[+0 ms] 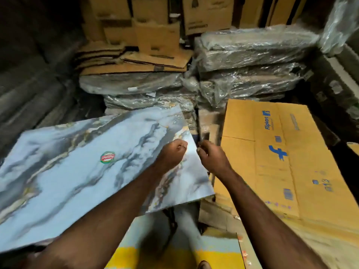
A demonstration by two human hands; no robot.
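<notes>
A large marble-patterned sheet [81,171], blue-grey with gold veins and a round red-and-green sticker [107,157], lies tilted across the left and middle. My left hand [172,152] is curled into a fist just above the sheet's surface near its right edge; I see nothing held in it. My right hand [211,157] is at that same right edge, its fingertips curled and pinching the rim of the sheet. Both forearms reach in from the bottom.
A flattened Flipkart cardboard box [281,152] lies to the right. Plastic-wrapped bundles [252,61] are stacked behind, with flat cardboard [136,61] and upright cartons [151,12] further back. A yellow-and-blue panel [174,255] lies below the sheet. Dark rolls [29,94] fill the left.
</notes>
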